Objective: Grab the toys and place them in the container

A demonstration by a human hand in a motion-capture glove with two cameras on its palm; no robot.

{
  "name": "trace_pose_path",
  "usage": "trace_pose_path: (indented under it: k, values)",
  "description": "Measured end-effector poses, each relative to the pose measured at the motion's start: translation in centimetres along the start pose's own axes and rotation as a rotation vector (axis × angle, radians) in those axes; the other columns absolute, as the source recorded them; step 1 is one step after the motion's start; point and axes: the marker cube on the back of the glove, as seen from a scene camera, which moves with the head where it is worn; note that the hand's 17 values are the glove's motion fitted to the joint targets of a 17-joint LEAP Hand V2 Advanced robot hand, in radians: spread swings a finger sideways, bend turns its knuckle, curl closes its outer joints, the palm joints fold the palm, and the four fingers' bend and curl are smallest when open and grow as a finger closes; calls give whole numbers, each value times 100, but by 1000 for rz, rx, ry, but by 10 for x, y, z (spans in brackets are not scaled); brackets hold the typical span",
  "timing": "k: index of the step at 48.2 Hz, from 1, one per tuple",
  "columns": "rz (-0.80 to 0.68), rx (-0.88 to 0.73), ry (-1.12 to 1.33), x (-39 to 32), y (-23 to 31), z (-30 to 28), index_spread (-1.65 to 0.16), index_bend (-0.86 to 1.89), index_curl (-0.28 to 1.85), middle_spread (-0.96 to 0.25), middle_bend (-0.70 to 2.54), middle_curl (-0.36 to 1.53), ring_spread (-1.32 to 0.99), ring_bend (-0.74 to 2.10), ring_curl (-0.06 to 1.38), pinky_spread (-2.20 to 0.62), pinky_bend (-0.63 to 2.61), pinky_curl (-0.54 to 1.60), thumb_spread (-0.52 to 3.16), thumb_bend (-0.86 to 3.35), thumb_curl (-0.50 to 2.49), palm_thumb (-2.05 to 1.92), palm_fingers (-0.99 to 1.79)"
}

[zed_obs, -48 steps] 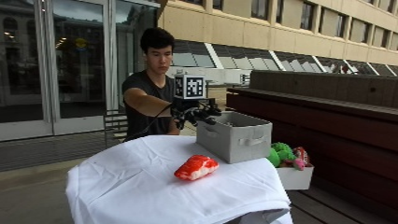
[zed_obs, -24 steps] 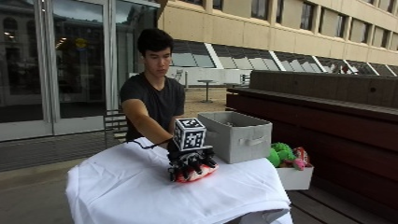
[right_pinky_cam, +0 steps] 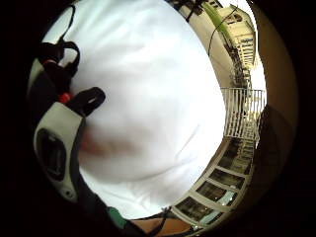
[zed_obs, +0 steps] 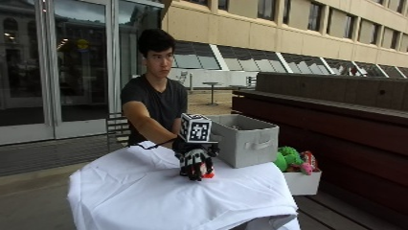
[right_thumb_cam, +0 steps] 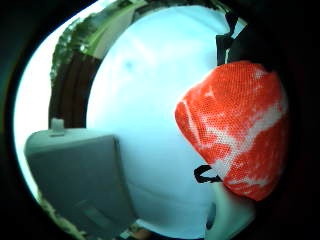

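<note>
My gloved right hand (zed_obs: 194, 162) grips a red and white plush toy (zed_obs: 207, 174) just above the white tablecloth (zed_obs: 140, 191), its fingers curled round it. In the thumb side palm view the toy (right_thumb_cam: 235, 130) sits close against the palm. The grey fabric container (zed_obs: 245, 139) stands on the cloth right beside the hand, on the far side from the person, and also appears in the palm view as the container (right_thumb_cam: 75, 175). The little finger side view shows mostly cloth (right_pinky_cam: 148, 98).
A white tray (zed_obs: 301, 183) beside the table's right end holds green and pink plush toys (zed_obs: 290, 158). A dark wooden bench wall (zed_obs: 344, 120) runs behind it. The person sits at the far side of the table.
The hand came from the container down onto the red and white toy on the cloth, closed round it, and now holds it slightly raised.
</note>
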Motion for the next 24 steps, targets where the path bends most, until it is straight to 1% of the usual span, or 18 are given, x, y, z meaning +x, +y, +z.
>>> trace_pose_path:
  k: [2, 6, 11, 15, 16, 17, 20, 24]
  values:
    - [8, -8, 16, 0, 2, -2, -24, 58, 30, -23, 64, 44, -35, 109, 44, -48, 85, 24, 85, 50, 60, 103, 131]
    - [4, -17, 24, 1, 11, -8, -22, 66, 34, -26, 81, 49, -36, 109, 44, -51, 76, 23, 96, 62, 64, 109, 139]
    - [-7, -13, 20, 6, 24, -18, -20, 75, 39, -29, 93, 52, -39, 105, 42, -53, 75, 25, 108, 73, 68, 111, 136]
    - [-31, -10, -22, 14, 36, -35, -19, 72, 40, -30, 98, 54, -41, 110, 43, -53, 72, 26, 92, 65, 71, 104, 129]
    - [-27, -10, -39, 14, 39, -41, -20, 68, 39, -31, 97, 53, -41, 112, 44, -51, 75, 28, 82, 52, 69, 89, 123]
    - [-21, -7, -56, 14, 43, -47, -20, 67, 40, -31, 97, 54, -41, 113, 44, -50, 75, 28, 78, 50, 70, 87, 122]
    - [-5, 16, -94, 14, 51, -66, -22, 61, 40, -32, 88, 51, -41, 113, 44, -49, 84, 31, 72, 41, 70, 76, 112]
    - [28, 53, -121, 12, 66, -101, -24, 53, 39, -34, 80, 49, -41, 113, 44, -49, 89, 34, 67, 35, 72, 71, 106]
